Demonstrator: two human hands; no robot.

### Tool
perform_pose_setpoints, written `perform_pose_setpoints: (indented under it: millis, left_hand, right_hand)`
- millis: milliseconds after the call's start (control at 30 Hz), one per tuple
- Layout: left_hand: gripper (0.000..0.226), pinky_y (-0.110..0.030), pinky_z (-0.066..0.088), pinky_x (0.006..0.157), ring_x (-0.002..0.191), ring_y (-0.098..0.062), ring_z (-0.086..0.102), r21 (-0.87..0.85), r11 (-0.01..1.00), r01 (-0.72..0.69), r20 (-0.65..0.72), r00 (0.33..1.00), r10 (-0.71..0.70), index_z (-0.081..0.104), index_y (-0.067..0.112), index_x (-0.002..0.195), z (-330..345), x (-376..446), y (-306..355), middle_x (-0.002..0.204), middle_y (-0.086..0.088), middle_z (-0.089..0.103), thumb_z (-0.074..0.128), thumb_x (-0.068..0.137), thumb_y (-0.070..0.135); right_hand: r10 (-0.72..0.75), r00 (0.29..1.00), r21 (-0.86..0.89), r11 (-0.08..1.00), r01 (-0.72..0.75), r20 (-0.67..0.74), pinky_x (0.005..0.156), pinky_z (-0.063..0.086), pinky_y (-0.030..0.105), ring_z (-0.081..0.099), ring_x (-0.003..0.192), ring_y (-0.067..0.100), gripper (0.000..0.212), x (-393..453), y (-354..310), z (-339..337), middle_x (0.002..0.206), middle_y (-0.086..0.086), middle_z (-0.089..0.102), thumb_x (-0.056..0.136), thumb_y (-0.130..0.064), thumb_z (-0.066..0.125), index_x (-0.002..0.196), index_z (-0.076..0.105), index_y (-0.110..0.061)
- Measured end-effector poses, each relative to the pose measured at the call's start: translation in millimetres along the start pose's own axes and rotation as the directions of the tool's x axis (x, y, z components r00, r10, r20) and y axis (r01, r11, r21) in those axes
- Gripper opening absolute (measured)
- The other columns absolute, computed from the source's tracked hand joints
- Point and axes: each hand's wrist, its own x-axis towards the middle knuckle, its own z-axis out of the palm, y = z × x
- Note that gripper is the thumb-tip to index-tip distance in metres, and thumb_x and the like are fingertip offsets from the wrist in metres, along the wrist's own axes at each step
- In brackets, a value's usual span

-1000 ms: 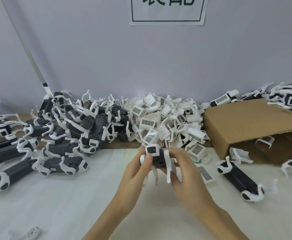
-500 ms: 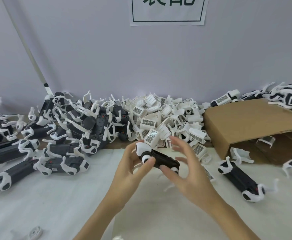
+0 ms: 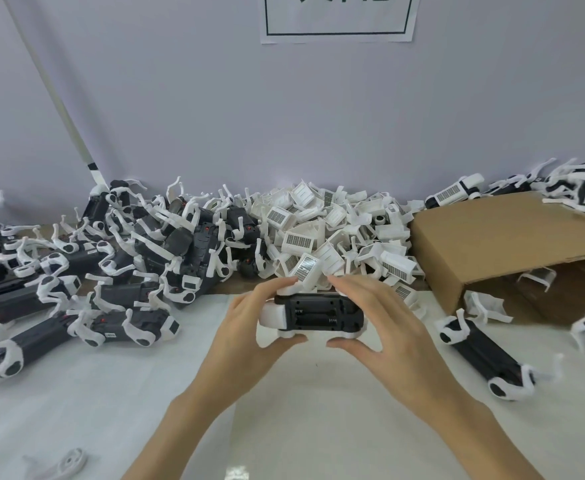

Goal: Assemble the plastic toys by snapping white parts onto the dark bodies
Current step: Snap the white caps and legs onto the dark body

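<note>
A dark toy body (image 3: 318, 315) with white end parts lies sideways between my hands, above the white table, its underside with the battery slots facing me. My left hand (image 3: 249, 327) pinches its left white end between thumb and fingers. My right hand (image 3: 381, 327) grips the right end, thumb below and fingers over the top. A heap of loose white parts (image 3: 332, 233) with barcode-like grilles lies just behind. Left of that sits a pile of dark bodies with white legs (image 3: 166, 244).
A cardboard box (image 3: 498, 244) lies on its side at the right, with more toys behind it (image 3: 582, 188) and one dark toy (image 3: 488, 358) on the table before it. A loose white leg (image 3: 66, 462) lies at the lower left. A wall stands close behind.
The toy has been turned from end-on to lying sideways with its underside toward me. Both hands have moved to hold it by its two ends.
</note>
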Motion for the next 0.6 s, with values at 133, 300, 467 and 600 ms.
perform_pose_setpoints:
  millis: [133, 300, 467, 600]
  left_hand:
    - [0.076, -0.025, 0.044, 0.108, 0.132, -0.014, 0.057, -0.056, 0.998, 0.001, 0.018, 1.000, 0.000, 0.050, 0.045, 0.146, -5.9, 2.0, 4.8, 0.139, 0.024, 0.062, 0.090, 0.082, 0.040]
    - [0.052, -0.023, 0.053, 0.092, 0.111, -0.013, 0.070, -0.467, 0.863, 0.190, 0.115, 0.981, -0.154, 0.064, 0.024, 0.129, -6.0, 1.5, 20.3, 0.117, 0.004, 0.074, 0.077, 0.085, 0.047]
    - [0.036, -0.020, 0.052, 0.073, 0.082, -0.019, 0.071, -0.563, 0.787, 0.253, 0.038, 0.959, -0.281, 0.070, 0.011, 0.109, 6.1, 1.1, 29.9, 0.089, -0.011, 0.073, 0.067, 0.094, 0.043]
    - [0.052, -0.022, 0.056, 0.069, 0.073, -0.025, 0.072, -0.602, 0.680, 0.419, 0.126, 0.890, -0.438, 0.073, 0.010, 0.104, 8.2, 4.7, 32.3, 0.080, -0.011, 0.072, 0.069, 0.093, 0.061]
  right_hand:
    - [0.224, 0.971, 0.174, 0.956, -0.236, 0.087, 0.113, 0.028, 0.009, 0.042, 0.144, -0.001, 0.083, -3.9, 4.9, -3.7, 0.153, -0.026, 0.045, 0.088, -0.045, 0.077, 0.158, 0.031, -0.044]
    - [0.276, 0.955, 0.338, 0.893, -0.296, 0.108, 0.111, 0.042, 0.027, 0.054, 0.137, 0.012, 0.047, -8.0, 2.9, 4.9, 0.146, -0.017, 0.056, 0.106, -0.047, 0.053, 0.152, 0.043, -0.041]
    - [0.324, 0.931, 0.357, 0.861, -0.363, 0.165, 0.101, 0.045, 0.021, 0.061, 0.121, 0.015, 0.036, -9.0, -9.6, 14.8, 0.128, -0.009, 0.063, 0.109, -0.038, 0.045, 0.142, 0.060, -0.039]
    - [0.478, 0.843, 0.488, 0.690, -0.534, 0.246, 0.093, 0.056, 0.035, 0.068, 0.107, 0.015, 0.040, -5.3, -13.9, 12.7, 0.120, -0.008, 0.071, 0.102, -0.057, 0.046, 0.129, 0.069, -0.039]
